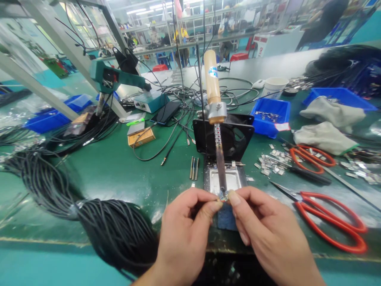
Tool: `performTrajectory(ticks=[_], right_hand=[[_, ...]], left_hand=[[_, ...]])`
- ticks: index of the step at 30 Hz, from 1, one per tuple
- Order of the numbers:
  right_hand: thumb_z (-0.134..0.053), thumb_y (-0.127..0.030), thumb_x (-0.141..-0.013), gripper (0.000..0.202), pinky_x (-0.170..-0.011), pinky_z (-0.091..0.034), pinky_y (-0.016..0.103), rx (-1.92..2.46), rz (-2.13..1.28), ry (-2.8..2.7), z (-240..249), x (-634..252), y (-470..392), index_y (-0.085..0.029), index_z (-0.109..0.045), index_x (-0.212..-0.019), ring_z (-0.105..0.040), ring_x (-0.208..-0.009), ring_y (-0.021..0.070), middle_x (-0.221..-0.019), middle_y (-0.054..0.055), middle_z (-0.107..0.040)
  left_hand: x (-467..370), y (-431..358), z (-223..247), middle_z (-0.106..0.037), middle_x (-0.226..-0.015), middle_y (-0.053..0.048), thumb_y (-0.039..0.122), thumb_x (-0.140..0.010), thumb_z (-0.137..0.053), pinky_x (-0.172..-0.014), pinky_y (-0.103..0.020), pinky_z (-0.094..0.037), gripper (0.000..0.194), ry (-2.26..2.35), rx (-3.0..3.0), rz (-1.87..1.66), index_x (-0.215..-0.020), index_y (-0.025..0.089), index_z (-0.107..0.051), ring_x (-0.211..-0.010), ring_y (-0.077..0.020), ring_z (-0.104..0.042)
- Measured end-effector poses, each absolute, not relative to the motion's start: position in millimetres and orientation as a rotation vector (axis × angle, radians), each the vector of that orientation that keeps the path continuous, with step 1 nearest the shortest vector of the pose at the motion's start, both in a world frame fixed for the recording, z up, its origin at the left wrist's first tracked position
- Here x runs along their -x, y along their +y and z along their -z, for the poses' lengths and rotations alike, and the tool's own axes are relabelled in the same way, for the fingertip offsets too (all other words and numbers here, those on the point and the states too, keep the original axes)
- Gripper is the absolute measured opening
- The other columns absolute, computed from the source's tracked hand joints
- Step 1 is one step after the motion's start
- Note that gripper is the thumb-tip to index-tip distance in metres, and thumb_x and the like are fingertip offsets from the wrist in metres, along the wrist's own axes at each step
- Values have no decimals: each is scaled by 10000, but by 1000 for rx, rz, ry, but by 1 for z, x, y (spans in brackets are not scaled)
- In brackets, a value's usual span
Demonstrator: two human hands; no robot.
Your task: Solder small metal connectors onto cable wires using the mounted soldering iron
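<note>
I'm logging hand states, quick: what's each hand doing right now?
Left hand: closed, pinching a small item I can't identify.
Right hand: closed, pinching a tiny silvery piece near the wooden-handled soldering iron.

Fan [233,138] behind soldering iron [212,83]

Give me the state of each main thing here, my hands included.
Soldering iron: clamped, tip down; heat can't be seen.
Left hand: pinching small workpiece.
Right hand: pinching it too.
Small workpiece: at iron's tip, details unclear.
Fan: standing; spinning or stopped unclear.
Nearest scissors: lying flat, blades apparently closed.
Blue bin beside fan: open, holding metal pieces.
Cable bundle: tied.
</note>
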State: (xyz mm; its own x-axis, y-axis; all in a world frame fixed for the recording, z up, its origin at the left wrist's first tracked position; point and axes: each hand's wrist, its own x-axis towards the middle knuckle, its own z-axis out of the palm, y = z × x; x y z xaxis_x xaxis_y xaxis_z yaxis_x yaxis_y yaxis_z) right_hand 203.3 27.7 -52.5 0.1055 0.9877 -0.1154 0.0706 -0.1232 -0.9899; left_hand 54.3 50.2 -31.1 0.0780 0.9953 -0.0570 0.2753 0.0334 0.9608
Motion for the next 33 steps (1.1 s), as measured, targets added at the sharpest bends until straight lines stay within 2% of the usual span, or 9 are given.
performTrajectory(ticks=[21,33], right_hand=[[-582,-541,-963,360,-416,-342,210,1482,-1225,-1063,46,-202,28,-205,-652,-852,-444,-427,98,-481,-70,-480],[-595,-518,-963,344,-376,-358,191,1400,-1204,-1111,51,-203,28,-203,-668,-845,-449,-395,93,-468,-72,-482]], left_hand=[[-56,50,27,-694,-688,8,219,-878,-705,-551,-229,-459,112,1372,-1415,-968,-770,201,-730,-622,-144,-595],[-55,49,29,-653,-658,18,221,-874,-706,-574,-234,-463,120,1373,-1348,-964,-759,190,-699,-608,-140,-565]])
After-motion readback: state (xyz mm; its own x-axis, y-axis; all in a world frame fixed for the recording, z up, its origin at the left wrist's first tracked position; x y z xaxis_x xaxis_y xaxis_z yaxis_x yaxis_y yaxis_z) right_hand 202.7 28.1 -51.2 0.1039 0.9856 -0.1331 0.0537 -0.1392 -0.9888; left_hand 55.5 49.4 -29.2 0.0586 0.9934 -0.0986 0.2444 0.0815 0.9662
